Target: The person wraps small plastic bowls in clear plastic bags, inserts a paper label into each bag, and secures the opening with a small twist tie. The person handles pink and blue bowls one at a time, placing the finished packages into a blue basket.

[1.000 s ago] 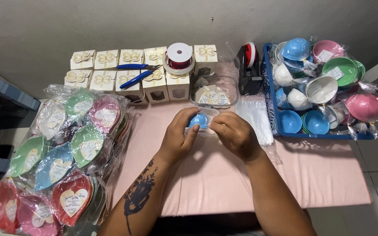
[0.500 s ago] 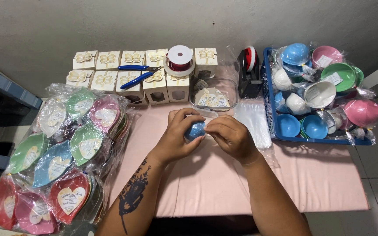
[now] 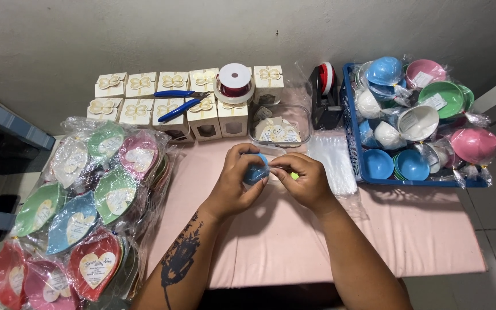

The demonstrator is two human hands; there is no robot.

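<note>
A: The little blue bowl [image 3: 255, 170] is sitting between two hands, just above the pink tabletop [image 3: 294, 241] and right in front of the clear box of round tags [image 3: 276, 127].

B: Who is holding it?

A: The left hand [image 3: 237, 182] is wrapping around it from the side and underneath, gripping it. The right hand [image 3: 304, 179] is pinching at its edge with thumb and fingertip, closed on something small there. I cannot tell what that small bit is.

B: What could go wrong?

A: I think the bowl could be slipping. It looks smooth and round, and only part of it is being held. If the pinch is pulling too hard, the bowl might be popping out and rolling toward the blue basket [image 3: 351, 132], which is to the right of the bowl.

B: Anything else?

A: The clear plastic bags [image 3: 333, 161] are lying just right of the bowl, close to the right hand. A quick elbow could be sliding them off.

B: How does the bowl look?

A: Bright blue, shiny, small, rounded like half a ball. Most of it is hiding behind fingers. More bowls like it, blue and pink and green, are piling up in the basket.
</note>
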